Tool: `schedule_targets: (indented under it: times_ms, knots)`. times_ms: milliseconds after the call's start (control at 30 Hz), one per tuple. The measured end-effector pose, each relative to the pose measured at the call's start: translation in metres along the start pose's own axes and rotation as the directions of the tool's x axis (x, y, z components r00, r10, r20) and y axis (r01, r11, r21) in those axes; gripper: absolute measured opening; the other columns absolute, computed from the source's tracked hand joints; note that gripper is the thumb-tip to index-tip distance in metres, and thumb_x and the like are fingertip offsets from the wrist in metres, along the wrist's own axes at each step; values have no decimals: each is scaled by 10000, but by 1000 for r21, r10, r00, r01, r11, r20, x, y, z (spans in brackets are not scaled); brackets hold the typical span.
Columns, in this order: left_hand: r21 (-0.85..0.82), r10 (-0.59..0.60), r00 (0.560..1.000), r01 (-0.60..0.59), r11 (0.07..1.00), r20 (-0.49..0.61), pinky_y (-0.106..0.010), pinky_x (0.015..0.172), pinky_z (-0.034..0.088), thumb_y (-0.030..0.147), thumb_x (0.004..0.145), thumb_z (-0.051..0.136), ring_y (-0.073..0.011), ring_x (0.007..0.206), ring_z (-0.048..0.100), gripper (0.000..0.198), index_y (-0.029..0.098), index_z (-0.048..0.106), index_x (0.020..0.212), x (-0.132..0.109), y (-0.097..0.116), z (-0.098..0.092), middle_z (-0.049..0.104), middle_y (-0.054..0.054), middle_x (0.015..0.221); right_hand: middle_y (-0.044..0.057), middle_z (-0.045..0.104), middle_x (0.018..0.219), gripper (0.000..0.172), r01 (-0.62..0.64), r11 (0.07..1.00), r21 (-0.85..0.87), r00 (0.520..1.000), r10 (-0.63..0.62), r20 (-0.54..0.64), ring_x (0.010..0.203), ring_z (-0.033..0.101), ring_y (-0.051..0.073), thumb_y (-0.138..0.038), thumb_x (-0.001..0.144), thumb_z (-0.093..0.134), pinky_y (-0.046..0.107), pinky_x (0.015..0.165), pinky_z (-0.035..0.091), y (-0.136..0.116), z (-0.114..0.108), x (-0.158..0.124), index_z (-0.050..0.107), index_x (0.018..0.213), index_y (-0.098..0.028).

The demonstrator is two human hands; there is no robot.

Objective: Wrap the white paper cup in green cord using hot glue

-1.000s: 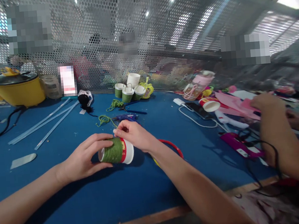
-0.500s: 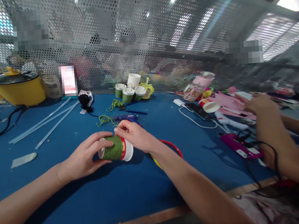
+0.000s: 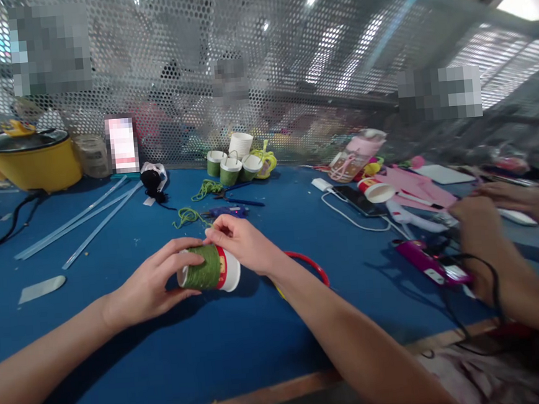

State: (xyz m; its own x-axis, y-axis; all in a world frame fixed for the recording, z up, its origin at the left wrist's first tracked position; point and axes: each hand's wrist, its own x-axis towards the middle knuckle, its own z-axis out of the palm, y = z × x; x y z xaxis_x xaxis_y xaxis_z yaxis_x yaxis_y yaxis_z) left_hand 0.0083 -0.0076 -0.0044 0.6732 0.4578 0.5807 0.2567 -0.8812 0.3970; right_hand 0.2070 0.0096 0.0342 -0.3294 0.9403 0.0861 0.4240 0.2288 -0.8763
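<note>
A paper cup (image 3: pixel 209 269) lies on its side just above the blue table (image 3: pixel 206 350), most of it wound with green yarn, with a red and white band at its wide end. My left hand (image 3: pixel 152 286) grips the cup from the left, fingers curled around its narrow end. My right hand (image 3: pixel 242 244) pinches a strand of green yarn (image 3: pixel 189 216) at the top of the cup. The strand trails back to a loose tangle on the table.
A blue glue gun (image 3: pixel 228 211), several green-wrapped cups (image 3: pixel 232 164), clear sticks (image 3: pixel 84 219) and a yellow cooker (image 3: pixel 26 159) stand farther back. A red ring (image 3: pixel 312 264) lies under my right wrist. Another person's hands (image 3: pixel 486 222) work at the right among pink items, a phone and cables.
My hands and the cup have barely shifted. The other person's hands at the right have moved down and toward the table's front edge.
</note>
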Motion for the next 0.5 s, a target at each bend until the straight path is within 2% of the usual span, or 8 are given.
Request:
schedule_targets:
  times_ms: [200,500]
  knots:
    - [20,40,999,-40,999,-20,-405,886,489,133,846,540,-244,1140,483,333,211,398,1138,-1,0,3,449,-150,1229,-39,425,622,250,-56,995,-82,994,63,86,574,388,108,-380,845,458,245,529,296,-2,0,0,453,686,-187]
    - [32,64,997,-63,998,-49,-400,875,489,100,845,523,-237,1128,475,342,214,391,1139,0,0,3,440,-145,1221,-37,419,635,258,-82,991,-108,988,95,123,583,395,111,-402,864,418,245,532,308,-1,-2,0,461,726,-188]
